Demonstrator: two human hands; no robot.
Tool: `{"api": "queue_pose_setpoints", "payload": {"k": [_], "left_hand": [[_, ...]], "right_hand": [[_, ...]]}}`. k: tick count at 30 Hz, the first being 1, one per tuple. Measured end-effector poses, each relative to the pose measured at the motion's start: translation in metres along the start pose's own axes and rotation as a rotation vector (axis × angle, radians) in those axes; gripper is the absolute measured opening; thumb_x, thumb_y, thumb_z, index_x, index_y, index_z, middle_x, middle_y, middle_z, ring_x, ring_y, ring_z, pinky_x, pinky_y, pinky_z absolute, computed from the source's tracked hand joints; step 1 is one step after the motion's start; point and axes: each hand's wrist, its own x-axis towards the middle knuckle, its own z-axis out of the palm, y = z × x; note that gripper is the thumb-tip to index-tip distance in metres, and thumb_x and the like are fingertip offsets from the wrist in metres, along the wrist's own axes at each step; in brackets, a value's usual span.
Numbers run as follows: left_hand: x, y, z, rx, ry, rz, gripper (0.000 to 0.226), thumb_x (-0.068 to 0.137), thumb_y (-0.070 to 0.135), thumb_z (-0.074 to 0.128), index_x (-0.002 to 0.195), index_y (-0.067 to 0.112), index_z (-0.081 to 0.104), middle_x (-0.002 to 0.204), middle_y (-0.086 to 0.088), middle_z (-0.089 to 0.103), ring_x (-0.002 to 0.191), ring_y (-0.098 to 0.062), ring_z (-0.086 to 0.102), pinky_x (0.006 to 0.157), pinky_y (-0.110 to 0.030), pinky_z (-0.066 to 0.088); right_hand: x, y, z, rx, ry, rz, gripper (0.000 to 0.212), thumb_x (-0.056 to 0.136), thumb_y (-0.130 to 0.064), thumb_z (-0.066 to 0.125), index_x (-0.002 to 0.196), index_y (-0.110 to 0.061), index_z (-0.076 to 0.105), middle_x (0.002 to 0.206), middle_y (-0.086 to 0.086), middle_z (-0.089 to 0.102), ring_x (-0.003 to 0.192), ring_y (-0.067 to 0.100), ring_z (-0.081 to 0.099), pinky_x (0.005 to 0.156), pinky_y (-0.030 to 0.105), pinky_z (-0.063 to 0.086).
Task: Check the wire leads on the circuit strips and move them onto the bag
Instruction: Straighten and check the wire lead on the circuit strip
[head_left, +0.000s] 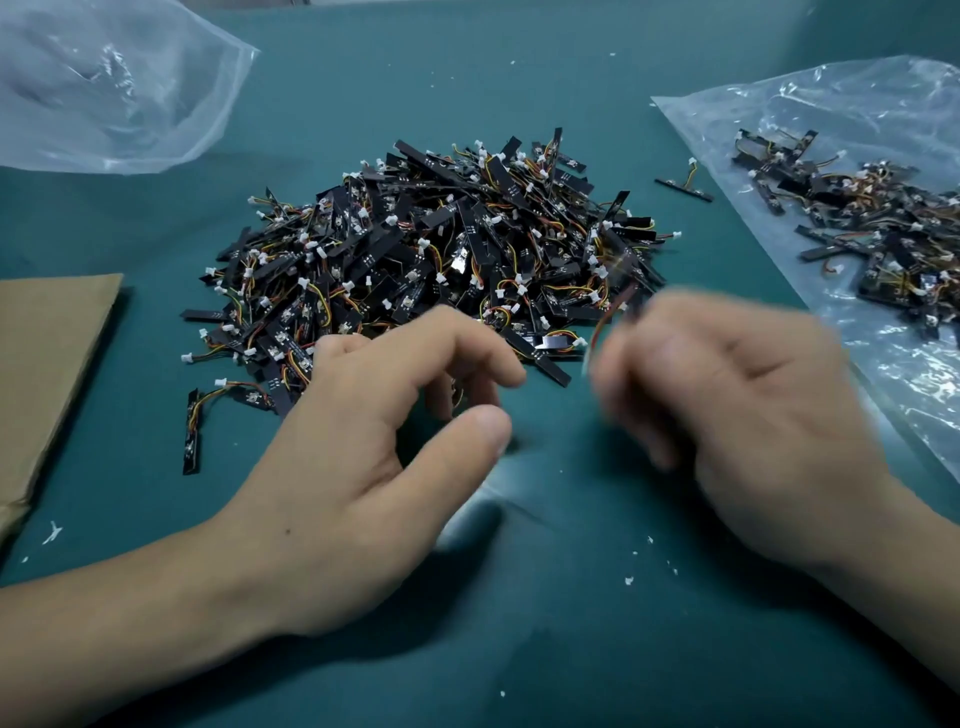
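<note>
Your left hand (374, 447) hovers over the teal mat (519, 623), fingers loosely curled, thumb and forefinger apart, with nothing plainly held. Your right hand (737, 405) is motion-blurred; its curled fingers pinch a circuit strip (615, 312) whose reddish wire lead arcs out from the fingertips. Just beyond both hands sits the big pile of circuit strips (431, 249), black boards tangled with coloured wires and white connectors. To your right lies the clear plastic bag (779, 119), carrying a smaller heap of strips (883, 218); one stray strip (683, 188) lies on the mat just beside the bag's edge. A cardboard sheet (47, 364) lies at the left, and a second clear bag (104, 88) at the far left.
</note>
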Motion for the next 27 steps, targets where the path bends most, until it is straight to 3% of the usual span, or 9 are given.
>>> {"api": "queue_pose_setpoints", "payload": {"k": [2, 4, 11, 14, 17, 19, 22, 24, 27], "left_hand": [[-0.001, 0.0, -0.002, 0.205, -0.069, 0.028, 0.019, 0.084, 0.033, 0.05, 0.099, 0.034, 0.061, 0.09, 0.019, 0.058, 0.088, -0.008, 0.057, 0.088, -0.038, 0.032], [-0.001, 0.004, -0.001, 0.414, -0.148, 0.084, 0.023, 0.076, 0.032, 0.049, 0.097, 0.035, 0.058, 0.096, 0.019, 0.055, 0.093, -0.009, 0.053, 0.086, -0.044, 0.029], [0.0, 0.011, 0.002, 0.546, -0.136, 0.145, 0.007, 0.082, 0.024, 0.068, 0.084, 0.028, 0.062, 0.094, 0.009, 0.059, 0.088, -0.023, 0.056, 0.081, -0.042, 0.031], [0.004, 0.009, 0.006, 0.567, -0.113, 0.141, 0.017, 0.066, 0.003, 0.084, 0.075, 0.008, 0.071, 0.08, -0.007, 0.066, 0.075, -0.031, 0.063, 0.071, -0.036, 0.026], [0.007, 0.005, 0.007, 0.53, -0.104, 0.204, 0.015, 0.066, -0.001, 0.084, 0.072, 0.003, 0.072, 0.07, -0.01, 0.067, 0.064, -0.03, 0.064, 0.064, -0.037, 0.025], [0.004, 0.003, 0.008, 0.36, -0.068, 0.145, 0.007, 0.074, 0.005, 0.069, 0.077, 0.011, 0.071, 0.069, 0.001, 0.063, 0.061, -0.022, 0.058, 0.059, -0.027, 0.024], [0.0, -0.006, 0.009, 0.127, 0.015, 0.044, 0.026, 0.082, 0.005, 0.061, 0.089, 0.029, 0.064, 0.073, 0.018, 0.053, 0.062, -0.003, 0.048, 0.059, -0.011, 0.032], [0.001, -0.013, 0.003, 0.101, 0.032, 0.064, 0.035, 0.08, 0.0, 0.064, 0.095, 0.031, 0.062, 0.082, 0.023, 0.054, 0.072, -0.002, 0.051, 0.066, -0.013, 0.035], [0.005, -0.017, -0.007, 0.338, 0.071, 0.129, 0.044, 0.068, 0.006, 0.056, 0.102, 0.034, 0.06, 0.104, 0.025, 0.052, 0.093, -0.009, 0.049, 0.08, -0.031, 0.035]], "right_hand": [[0.002, 0.003, -0.003, 0.204, 0.27, 0.092, 0.027, 0.106, -0.04, 0.048, 0.122, -0.027, 0.067, 0.099, -0.004, 0.074, 0.05, 0.014, 0.052, 0.052, 0.019, 0.039], [0.004, 0.006, -0.002, 0.176, 0.309, 0.166, 0.036, 0.101, -0.04, 0.058, 0.134, -0.025, 0.063, 0.106, -0.002, 0.075, 0.051, 0.011, 0.052, 0.05, 0.019, 0.041], [-0.005, 0.002, 0.006, -0.299, -0.118, 0.03, 0.012, 0.096, -0.029, 0.065, 0.094, -0.028, 0.077, 0.074, -0.017, 0.069, 0.065, 0.006, 0.063, 0.06, 0.021, 0.047], [-0.006, -0.001, 0.008, -0.451, -0.251, 0.031, 0.021, 0.09, -0.053, 0.065, 0.093, -0.032, 0.066, 0.067, -0.014, 0.06, 0.058, 0.006, 0.055, 0.054, 0.029, 0.041], [-0.007, -0.005, 0.008, -0.597, -0.329, 0.025, 0.043, 0.077, -0.076, 0.061, 0.094, -0.036, 0.055, 0.07, -0.016, 0.054, 0.059, 0.004, 0.051, 0.054, 0.032, 0.043], [-0.005, -0.006, 0.009, -0.654, -0.35, -0.019, 0.043, 0.077, -0.076, 0.061, 0.092, -0.036, 0.057, 0.07, -0.017, 0.05, 0.062, 0.004, 0.048, 0.057, 0.037, 0.047], [-0.004, -0.003, 0.008, -0.578, -0.344, -0.027, 0.021, 0.087, -0.055, 0.067, 0.088, -0.034, 0.067, 0.073, -0.019, 0.053, 0.07, 0.002, 0.049, 0.064, 0.038, 0.049], [-0.004, -0.003, 0.007, -0.547, -0.341, -0.007, 0.014, 0.09, -0.047, 0.066, 0.088, -0.034, 0.069, 0.075, -0.02, 0.055, 0.073, 0.0, 0.051, 0.067, 0.037, 0.05], [-0.004, -0.003, 0.008, -0.572, -0.345, 0.002, 0.012, 0.093, -0.046, 0.063, 0.09, -0.035, 0.067, 0.079, -0.021, 0.058, 0.076, 0.001, 0.053, 0.068, 0.039, 0.051]]}}
